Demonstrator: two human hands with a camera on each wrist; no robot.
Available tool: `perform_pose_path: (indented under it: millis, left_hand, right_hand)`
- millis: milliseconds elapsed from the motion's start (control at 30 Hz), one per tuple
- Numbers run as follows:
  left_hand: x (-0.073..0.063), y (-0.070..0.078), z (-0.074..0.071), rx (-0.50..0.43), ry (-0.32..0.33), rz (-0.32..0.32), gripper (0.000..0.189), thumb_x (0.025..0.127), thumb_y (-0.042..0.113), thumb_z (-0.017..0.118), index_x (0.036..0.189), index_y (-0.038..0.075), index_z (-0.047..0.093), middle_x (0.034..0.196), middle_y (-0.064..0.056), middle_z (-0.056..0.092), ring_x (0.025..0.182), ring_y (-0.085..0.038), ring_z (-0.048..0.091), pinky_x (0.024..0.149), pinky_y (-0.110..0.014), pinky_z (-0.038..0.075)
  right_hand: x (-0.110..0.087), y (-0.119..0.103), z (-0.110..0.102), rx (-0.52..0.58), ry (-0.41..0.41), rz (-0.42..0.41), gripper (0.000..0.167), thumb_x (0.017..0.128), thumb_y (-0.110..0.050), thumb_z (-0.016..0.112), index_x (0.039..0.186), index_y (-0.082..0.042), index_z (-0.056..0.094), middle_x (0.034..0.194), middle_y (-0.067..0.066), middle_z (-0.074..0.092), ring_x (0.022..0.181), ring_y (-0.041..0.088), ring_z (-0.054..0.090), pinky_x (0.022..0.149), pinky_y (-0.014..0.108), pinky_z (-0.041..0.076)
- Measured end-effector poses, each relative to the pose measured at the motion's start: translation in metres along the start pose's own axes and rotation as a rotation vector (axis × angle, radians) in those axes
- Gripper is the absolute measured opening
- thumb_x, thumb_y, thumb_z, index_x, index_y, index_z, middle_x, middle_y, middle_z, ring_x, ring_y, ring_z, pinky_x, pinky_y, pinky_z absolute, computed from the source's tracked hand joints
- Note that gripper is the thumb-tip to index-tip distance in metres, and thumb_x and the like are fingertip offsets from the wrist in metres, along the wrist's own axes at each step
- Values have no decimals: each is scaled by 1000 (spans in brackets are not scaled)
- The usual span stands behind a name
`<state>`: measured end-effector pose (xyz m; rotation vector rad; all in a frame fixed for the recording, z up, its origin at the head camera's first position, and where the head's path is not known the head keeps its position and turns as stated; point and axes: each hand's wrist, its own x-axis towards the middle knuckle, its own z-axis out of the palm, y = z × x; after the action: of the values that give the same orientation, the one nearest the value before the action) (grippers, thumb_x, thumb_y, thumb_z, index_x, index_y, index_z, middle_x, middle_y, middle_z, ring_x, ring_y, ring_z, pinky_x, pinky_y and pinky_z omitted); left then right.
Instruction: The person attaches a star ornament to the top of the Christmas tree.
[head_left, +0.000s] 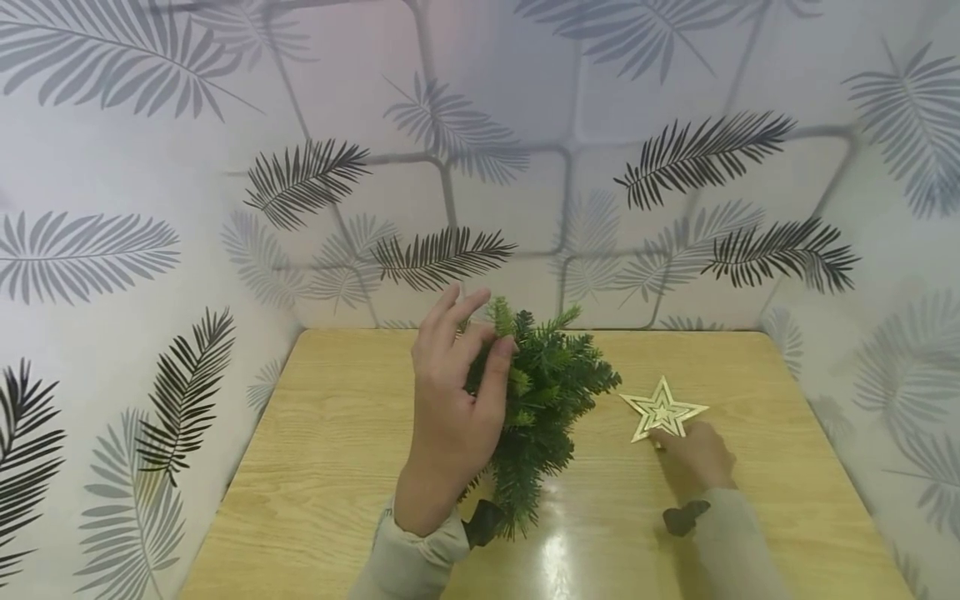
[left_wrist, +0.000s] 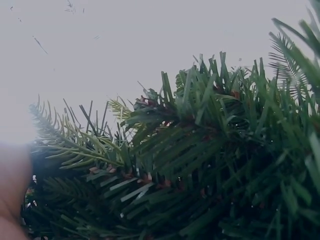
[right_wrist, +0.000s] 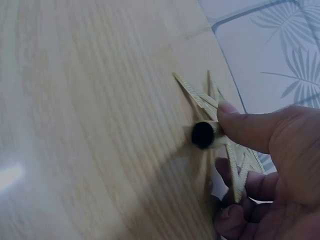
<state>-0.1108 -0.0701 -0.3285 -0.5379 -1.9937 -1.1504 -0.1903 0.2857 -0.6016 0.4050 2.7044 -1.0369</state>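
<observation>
A small green artificial Christmas tree (head_left: 551, 375) is at the middle of the table. My left hand (head_left: 453, 408) is at its left side near the top, thumb and forefinger pinching a branch there. Needled branches (left_wrist: 200, 145) fill the lower part of the left wrist view, with a bit of the hand at the left edge. To the right of the tree, my right hand (head_left: 701, 458) holds a gold star tree topper (head_left: 663, 412) by its lower part. Its short round socket (right_wrist: 204, 134) shows a dark opening in the right wrist view, beside the thumb.
The light wooden table (head_left: 330, 467) reaches back to a pale wall covering (head_left: 510, 200) with leaf prints, which also stands at both sides. Dark pieces (head_left: 483, 523) sit at both cuffs.
</observation>
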Motion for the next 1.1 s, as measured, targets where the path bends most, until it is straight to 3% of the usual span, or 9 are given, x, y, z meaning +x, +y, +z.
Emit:
perform_pose_path:
  millis: [133, 233, 333, 433, 500, 633, 833, 933, 1100]
  left_hand:
    - [-1, 0, -1, 10, -6, -11, 20, 103, 15, 63, 86, 5, 67, 138, -13, 63, 148, -31, 37, 119, -62, 19]
    - [-2, -1, -2, 12, -9, -15, 21, 103, 15, 63, 84, 7, 67, 137, -13, 64, 148, -31, 37, 118, -63, 19]
    - [-2, -1, -3, 5, -13, -17, 23, 104, 16, 62, 82, 9, 67, 136, -14, 65, 148, -30, 37, 118, -64, 19]
    - [-3, -2, -3, -3, -17, -14, 25, 104, 17, 61, 81, 9, 66, 135, -14, 65, 148, -30, 37, 118, -64, 19]
    - [-2, -3, -4, 1, -19, -11, 26, 104, 17, 60, 81, 10, 66, 135, -14, 65, 148, -30, 37, 118, -64, 19]
    - [-2, -3, -5, 20, -22, -10, 25, 104, 16, 61, 80, 10, 66, 134, -13, 66, 147, -29, 38, 117, -65, 19]
    - [-1, -3, -8, 39, -40, -21, 27, 104, 17, 61, 78, 12, 66, 134, -10, 66, 148, -28, 37, 116, -66, 19]
    - [1, -4, -8, 44, -48, -29, 28, 104, 20, 61, 78, 11, 67, 134, -9, 67, 147, -28, 38, 117, -66, 18]
    - [2, -5, -8, 54, -53, -35, 28, 103, 19, 63, 77, 9, 69, 133, -10, 67, 146, -29, 39, 116, -67, 17]
  right_hand:
    - [-6, 0, -8, 132, -124, 17, 49, 103, -52, 56, 80, -10, 49, 75, 5, 52, 68, 25, 51, 63, 39, 42]
    - [-7, 0, -12, 183, -171, -6, 39, 106, -38, 54, 85, -5, 50, 80, 9, 53, 72, 26, 53, 63, 37, 46]
    - [-6, 0, -15, 167, -165, -41, 39, 106, -30, 54, 100, 8, 60, 100, 24, 61, 94, 39, 60, 82, 51, 52]
    - [-5, -1, -17, 163, -155, -66, 46, 108, -29, 50, 115, 16, 60, 120, 35, 59, 112, 50, 55, 96, 61, 47]
    - [-5, -2, -18, 176, -150, -66, 45, 109, -28, 49, 115, 15, 60, 115, 33, 59, 109, 47, 55, 93, 57, 48]
    - [-8, -5, -19, 209, -128, -80, 36, 110, -26, 49, 102, 7, 60, 96, 12, 59, 92, 27, 52, 76, 36, 45]
    - [-15, -16, -26, 253, -82, -123, 48, 110, -37, 51, 117, 9, 60, 116, 24, 64, 103, 33, 59, 84, 46, 49]
    - [-20, -28, -34, 293, -50, -149, 53, 109, -42, 52, 123, 9, 60, 125, 25, 63, 105, 30, 60, 88, 48, 47]
    - [-34, -56, -54, 374, 52, -248, 48, 108, -41, 56, 115, 6, 64, 105, -4, 69, 96, 15, 58, 86, 39, 44]
